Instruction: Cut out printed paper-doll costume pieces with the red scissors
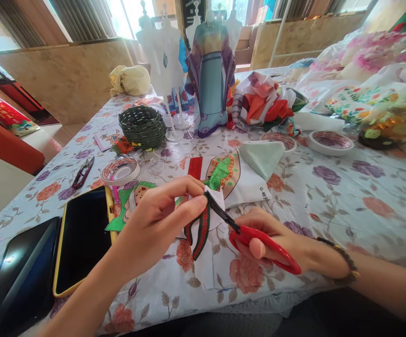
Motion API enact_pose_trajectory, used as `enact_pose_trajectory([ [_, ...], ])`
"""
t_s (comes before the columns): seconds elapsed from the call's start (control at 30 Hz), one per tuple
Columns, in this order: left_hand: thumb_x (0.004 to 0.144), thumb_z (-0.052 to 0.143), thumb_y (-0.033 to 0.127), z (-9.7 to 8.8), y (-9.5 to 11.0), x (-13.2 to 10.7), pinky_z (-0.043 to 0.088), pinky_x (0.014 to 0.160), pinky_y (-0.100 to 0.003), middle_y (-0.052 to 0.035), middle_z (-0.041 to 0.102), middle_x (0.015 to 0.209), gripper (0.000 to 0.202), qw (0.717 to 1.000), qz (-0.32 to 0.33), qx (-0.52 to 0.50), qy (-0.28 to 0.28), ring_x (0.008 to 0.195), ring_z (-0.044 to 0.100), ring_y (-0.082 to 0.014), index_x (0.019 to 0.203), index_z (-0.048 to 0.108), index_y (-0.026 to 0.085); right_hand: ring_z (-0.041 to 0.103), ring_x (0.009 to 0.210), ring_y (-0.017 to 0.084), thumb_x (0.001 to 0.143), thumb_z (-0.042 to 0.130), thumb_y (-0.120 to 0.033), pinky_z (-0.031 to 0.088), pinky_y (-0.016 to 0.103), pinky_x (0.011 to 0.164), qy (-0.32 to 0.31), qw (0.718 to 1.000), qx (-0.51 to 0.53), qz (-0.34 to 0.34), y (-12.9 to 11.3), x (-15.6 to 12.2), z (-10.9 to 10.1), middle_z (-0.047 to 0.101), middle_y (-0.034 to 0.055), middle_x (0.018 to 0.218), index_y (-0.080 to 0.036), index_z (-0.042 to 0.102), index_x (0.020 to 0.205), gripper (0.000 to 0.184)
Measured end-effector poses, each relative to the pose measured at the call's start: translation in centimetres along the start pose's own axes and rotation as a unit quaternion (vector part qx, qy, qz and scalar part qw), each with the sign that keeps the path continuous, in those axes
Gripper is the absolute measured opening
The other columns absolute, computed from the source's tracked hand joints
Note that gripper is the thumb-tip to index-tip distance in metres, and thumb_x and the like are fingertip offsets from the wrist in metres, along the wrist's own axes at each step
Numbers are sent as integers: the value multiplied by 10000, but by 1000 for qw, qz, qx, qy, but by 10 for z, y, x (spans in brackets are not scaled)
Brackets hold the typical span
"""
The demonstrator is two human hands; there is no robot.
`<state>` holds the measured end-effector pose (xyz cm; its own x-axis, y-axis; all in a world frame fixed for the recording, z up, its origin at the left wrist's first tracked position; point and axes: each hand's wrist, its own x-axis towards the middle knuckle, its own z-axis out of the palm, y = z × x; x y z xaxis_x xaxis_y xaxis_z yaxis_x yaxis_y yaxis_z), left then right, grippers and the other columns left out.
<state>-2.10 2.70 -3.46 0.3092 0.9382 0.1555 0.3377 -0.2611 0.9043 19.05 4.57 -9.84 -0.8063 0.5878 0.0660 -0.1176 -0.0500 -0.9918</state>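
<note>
The left hand (161,210) is pinching a printed paper piece (203,229) while the right hand (269,238) is gripping red scissors (255,238), cutting along its striped edge; next, turning the paper seems needed.

Two phones (82,238), one red scissors (259,238), one woven basket (142,125), two shallow patterned dishes (330,142).

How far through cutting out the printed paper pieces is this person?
Midway, apparently. Done: a green cutout lies by the phone. In hand: left hand pinches a striped piece while right hand works scissors into it. Left: the printed sheet looks uncut.
</note>
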Motion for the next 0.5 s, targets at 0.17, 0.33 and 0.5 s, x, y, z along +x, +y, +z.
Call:
enact_pose_trajectory([
  [0.17, 917, 512, 224, 1, 0, 0, 376, 628, -266, 29, 539, 771, 229, 1000, -1, -4, -3, 710, 485, -121, 693, 553, 203, 275, 471, 70, 785, 617, -725, 198, 218, 413, -10, 1000, 2, 24, -3, -1, -1, 327, -72, 523, -182, 425, 569, 615],
  [0.33, 930, 507, 230, 0, 1, -1, 376, 628, -259, 33, 535, 767, 238, 1000, -3, 0, -6, 716, 486, -117, 697, 549, 203, 273, 495, 77, 797, 616, -714, 202, 214, 408, -9, 1000, -8, 1, -2, 0, -1, 327, -62, 534, -177, 437, 557, 615],
  [0.5, 922, 512, 223, 0, 0, -1, 365, 612, -267, 26, 539, 773, 229, 1000, -7, -3, -1, 703, 482, -118, 698, 555, 201, 251, 457, 70, 793, 575, -753, 179, 229, 395, -3, 999, -18, 30, -3, 0, 1, 312, -72, 489, -185, 417, 546, 639],
])
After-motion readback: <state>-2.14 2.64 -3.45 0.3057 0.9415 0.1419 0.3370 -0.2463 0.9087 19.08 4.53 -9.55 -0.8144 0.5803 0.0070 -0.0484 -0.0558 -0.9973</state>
